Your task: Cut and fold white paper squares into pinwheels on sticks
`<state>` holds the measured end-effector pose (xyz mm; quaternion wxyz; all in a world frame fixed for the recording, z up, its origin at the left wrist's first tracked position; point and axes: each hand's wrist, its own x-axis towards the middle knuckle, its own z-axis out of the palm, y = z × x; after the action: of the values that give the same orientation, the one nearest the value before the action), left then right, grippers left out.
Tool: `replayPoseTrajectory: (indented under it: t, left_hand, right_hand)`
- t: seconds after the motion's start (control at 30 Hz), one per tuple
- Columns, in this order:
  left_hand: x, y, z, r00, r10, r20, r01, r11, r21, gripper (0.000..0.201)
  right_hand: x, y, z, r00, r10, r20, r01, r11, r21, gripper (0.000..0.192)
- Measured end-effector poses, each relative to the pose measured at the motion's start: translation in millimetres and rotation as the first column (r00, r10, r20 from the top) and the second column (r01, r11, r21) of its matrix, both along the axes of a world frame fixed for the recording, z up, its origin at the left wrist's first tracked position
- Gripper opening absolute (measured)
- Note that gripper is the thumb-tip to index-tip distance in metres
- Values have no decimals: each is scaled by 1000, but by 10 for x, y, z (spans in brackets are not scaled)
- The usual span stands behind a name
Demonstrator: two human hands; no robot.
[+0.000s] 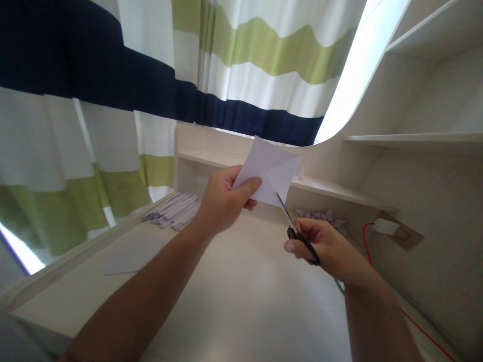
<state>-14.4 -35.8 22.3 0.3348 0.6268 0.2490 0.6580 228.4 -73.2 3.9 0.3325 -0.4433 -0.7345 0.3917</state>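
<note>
My left hand (225, 201) is pinching paper (273, 168), my right hand (324, 244) holding scissors (296, 234) slanting up-left at its lower edge.

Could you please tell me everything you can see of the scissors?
The scissors have black, plastic-looking handles and slim, metallic-looking blades. The right hand grips the handles above the white desk, the blades pointing up and left in the picture. A blade shows against the lower part of the white paper; whether it touches is unclear.
</note>
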Motion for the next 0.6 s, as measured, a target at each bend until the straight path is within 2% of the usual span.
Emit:
replayPoseTrajectory:
  t: [0.6]
  left_hand:
    - [7,-11,-3,999,-42,16,42,999,-10,21]
  right_hand:
    - [3,-3,0,1000,-5,-31,5,1000,-5,43]
